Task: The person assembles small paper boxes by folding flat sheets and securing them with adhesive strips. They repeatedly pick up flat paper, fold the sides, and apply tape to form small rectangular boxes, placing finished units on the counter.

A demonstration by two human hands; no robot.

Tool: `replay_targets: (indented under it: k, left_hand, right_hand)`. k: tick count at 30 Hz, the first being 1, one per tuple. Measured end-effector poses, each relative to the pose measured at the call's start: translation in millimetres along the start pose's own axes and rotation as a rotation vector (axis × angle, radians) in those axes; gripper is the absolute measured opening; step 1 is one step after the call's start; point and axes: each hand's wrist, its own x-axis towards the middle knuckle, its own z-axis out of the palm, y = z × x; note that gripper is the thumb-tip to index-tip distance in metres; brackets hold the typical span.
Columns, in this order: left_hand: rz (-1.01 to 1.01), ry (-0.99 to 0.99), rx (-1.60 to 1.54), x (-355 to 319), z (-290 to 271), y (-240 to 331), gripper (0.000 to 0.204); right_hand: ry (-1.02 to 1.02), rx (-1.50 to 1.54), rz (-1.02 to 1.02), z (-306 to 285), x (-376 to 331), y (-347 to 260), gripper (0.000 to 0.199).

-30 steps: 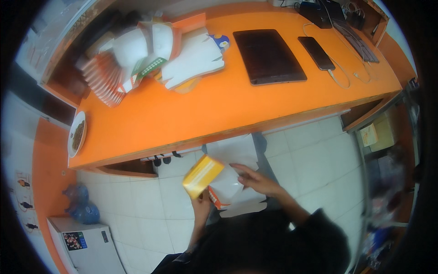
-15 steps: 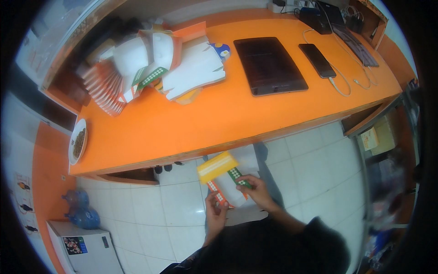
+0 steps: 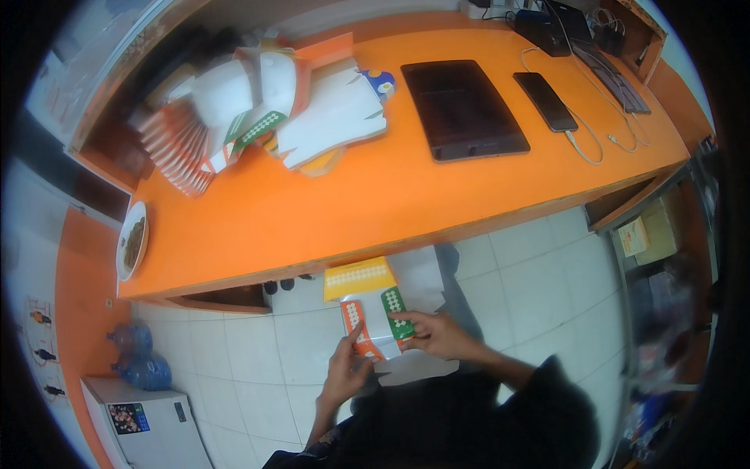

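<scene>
A partly folded cardboard box (image 3: 373,314) is between my hands over my lap. Its inside is white, with a yellow flap (image 3: 359,276) at the far end, an orange side on the left and a green side on the right, all with white patterning. My left hand (image 3: 348,370) is closed on the orange side near its lower corner. On the green side, my right hand (image 3: 439,336) grips the edge, its index finger laid along the panel. More flat white card (image 3: 420,276) lies under the box across my lap.
On the orange desk (image 3: 328,227) ahead are stacked, nested cartons (image 3: 176,148), white card sheets (image 3: 336,117), a tablet (image 3: 465,109), a phone (image 3: 545,102) on a cable, and a bowl of food (image 3: 133,242). Blue water jugs (image 3: 144,371) stand at left, shelves at right.
The box has shifted left and turned straighter. Its sides now stand further apart, showing more of the orange and green panels. My left hand has moved left and slightly down.
</scene>
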Motion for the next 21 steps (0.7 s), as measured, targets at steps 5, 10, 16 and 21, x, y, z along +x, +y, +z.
replay_targets:
  k: [5,10,16,21]
  left_hand:
    - [-0.032,-0.057,0.285,-6.0,-21.1,20.2,0.066]
    - [0.073,0.061,0.015,-7.1,-20.1,34.9,0.058]
    - [-0.031,0.252,-0.422,-6.5,-3.0,40.7,0.046]
    - [0.052,0.298,-0.03,-13.3,-0.9,40.3,0.043]
  right_hand:
    - [-0.022,-0.33,-0.14,-4.3,1.5,-12.9,0.049]
    - [-0.05,-0.135,-0.194,-16.9,3.7,-33.1,0.042]
    - [0.031,0.35,-0.053,5.4,7.0,-43.7,0.04]
    - [0.124,0.024,-0.097,18.2,-2.8,-37.0,0.038]
